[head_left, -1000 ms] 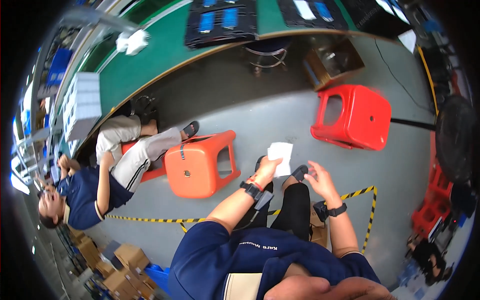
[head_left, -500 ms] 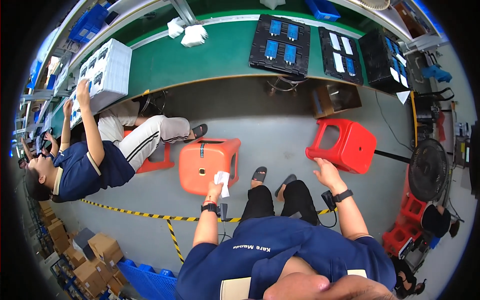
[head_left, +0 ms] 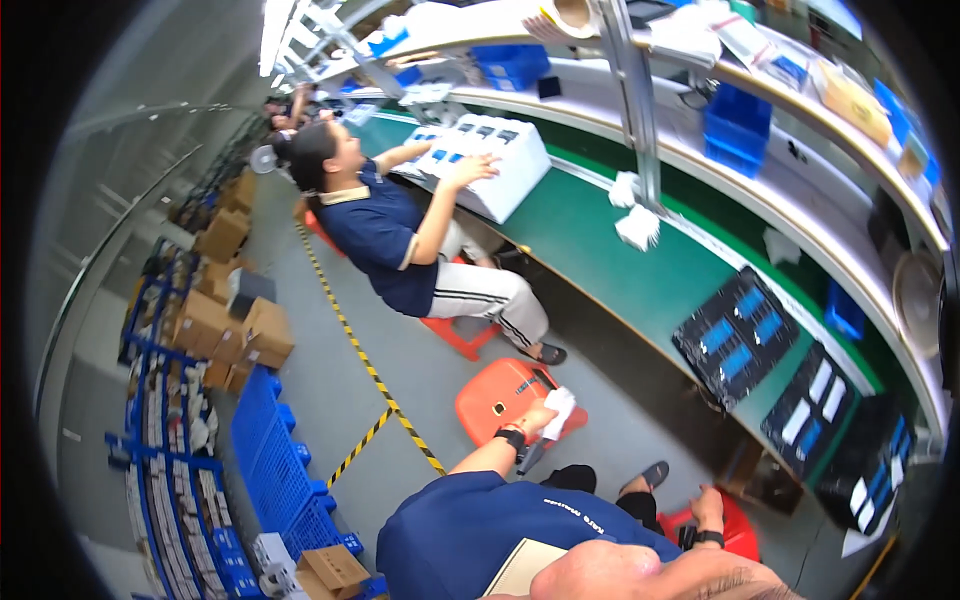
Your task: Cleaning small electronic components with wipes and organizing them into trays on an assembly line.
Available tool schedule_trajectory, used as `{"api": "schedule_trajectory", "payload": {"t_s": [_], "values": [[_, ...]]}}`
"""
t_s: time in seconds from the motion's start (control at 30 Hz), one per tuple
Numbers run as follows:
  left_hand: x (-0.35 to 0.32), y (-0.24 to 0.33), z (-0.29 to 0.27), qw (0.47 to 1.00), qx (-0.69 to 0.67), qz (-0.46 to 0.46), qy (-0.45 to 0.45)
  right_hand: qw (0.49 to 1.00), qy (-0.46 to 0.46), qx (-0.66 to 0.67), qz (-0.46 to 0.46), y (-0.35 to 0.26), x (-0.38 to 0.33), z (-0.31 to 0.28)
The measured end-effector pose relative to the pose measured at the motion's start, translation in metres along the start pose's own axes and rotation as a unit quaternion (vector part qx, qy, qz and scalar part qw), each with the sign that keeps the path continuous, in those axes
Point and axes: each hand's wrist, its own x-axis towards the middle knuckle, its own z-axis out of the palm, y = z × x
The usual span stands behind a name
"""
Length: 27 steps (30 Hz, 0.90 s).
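Between the fingers of the left hand (head_left: 538, 418) sits a crumpled white cloth (head_left: 558, 408), pinched loosely, soft and folded, just above the smooth orange plastic stool (head_left: 498, 396). Its grip seems meant to keep the cloth bunched. Further right, the right hand (head_left: 709, 503) rests flat, fingers released, on a red stool (head_left: 740, 532) (apparently for support).

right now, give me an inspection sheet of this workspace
surface: long green bench, grey floor with yellow-black tape
job's things: white cloth over an orange stool
clutter: black trays of blue and white parts, white box, cardboard boxes, blue crates
grippers: left hand grips the cloth; right hand rests on a red stool
cables: nothing seen
surroundings: seated co-worker reaching onto the white box
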Motion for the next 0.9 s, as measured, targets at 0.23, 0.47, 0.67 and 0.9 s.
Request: {"api": "schedule_trajectory", "payload": {"t_s": [0.23, 0.47, 0.67, 0.9], "values": [[0.055, 0.123, 0.016, 0.983, -0.062, 0.158, 0.068, 0.999, 0.008, 0.030, -0.015, 0.017, 0.089, -0.042], [0.169, 0.221, 0.000, 0.957, 0.079, 0.243, 0.139, 0.920, -0.074, 0.363, 0.129, 0.015, 0.207, 0.054], [0.222, 0.222, -0.003, 0.848, 0.205, 0.428, 0.236, 0.957, -0.198, 0.212, -0.024, -0.012, 0.260, 0.158], [0.223, 0.234, -0.008, 0.769, 0.316, 0.483, 0.277, 0.791, -0.287, 0.507, 0.189, -0.060, 0.260, 0.324]]}}
